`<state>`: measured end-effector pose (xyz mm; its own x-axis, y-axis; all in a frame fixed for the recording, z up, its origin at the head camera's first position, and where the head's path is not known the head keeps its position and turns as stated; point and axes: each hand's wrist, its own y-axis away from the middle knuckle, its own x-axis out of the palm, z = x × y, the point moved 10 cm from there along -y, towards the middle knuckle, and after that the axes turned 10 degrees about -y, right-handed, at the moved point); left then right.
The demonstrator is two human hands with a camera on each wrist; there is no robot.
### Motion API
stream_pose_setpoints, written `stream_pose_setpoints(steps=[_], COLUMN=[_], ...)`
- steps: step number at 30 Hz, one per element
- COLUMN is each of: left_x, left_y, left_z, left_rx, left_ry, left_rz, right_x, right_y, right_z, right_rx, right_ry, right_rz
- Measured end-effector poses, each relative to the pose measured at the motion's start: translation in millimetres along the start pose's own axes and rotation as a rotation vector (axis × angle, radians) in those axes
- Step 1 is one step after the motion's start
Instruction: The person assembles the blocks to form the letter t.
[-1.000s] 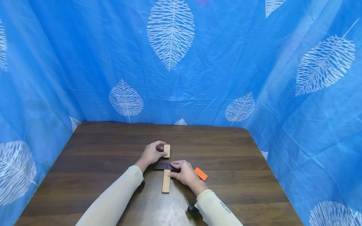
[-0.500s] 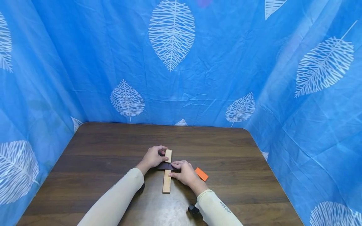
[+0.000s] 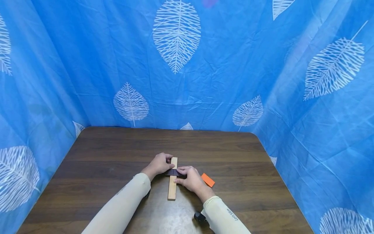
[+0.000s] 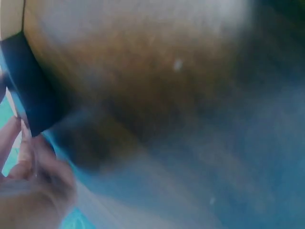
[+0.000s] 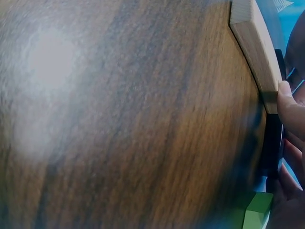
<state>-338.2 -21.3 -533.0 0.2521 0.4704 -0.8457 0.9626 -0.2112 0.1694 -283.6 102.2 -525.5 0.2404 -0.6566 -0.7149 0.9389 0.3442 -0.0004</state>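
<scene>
The left hand (image 3: 158, 164) curls its fingers round the left end of a dark brown block (image 3: 173, 172), which lies crosswise on a light wooden plank (image 3: 172, 179) at mid-table. The right hand (image 3: 190, 178) pinches the block's right end. The cross looks nearly squared; release seems all that remains. An orange block (image 3: 207, 180) lies just right, clear of the work, on the wooden table (image 3: 102, 156).
</scene>
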Motion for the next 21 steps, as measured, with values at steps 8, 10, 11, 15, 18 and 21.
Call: stream_pose_setpoints(steps=[8,10,11,15,18,21], left_x=[-9.8,-12.7,-13.9,-15.9,-11.3,-4.5], left_y=[5.5,8.2,10.1,18.2,23.8,28.1], left_z=[-2.8,-3.7,-3.9,0.3,2.7,2.5], left_rx=[0.047,0.105,0.132,0.199,0.229,0.256], left_ry=[-0.041,-0.014,-0.008,-0.029,-0.062,-0.08], left_rz=[-0.074,-0.091,-0.09,-0.054,0.002,0.047], right_x=[1,1,1,2,1,1], right_y=[1,0,0,-1,-1,0], right_z=[-1,-1,-1,2,4,5], right_rx=[0.013,0.021,0.021,0.009,-0.004,-0.008], right_ry=[-0.002,0.0,0.002,0.02,0.024,0.027], right_rz=[0.011,0.014,0.014,0.017,0.011,0.006])
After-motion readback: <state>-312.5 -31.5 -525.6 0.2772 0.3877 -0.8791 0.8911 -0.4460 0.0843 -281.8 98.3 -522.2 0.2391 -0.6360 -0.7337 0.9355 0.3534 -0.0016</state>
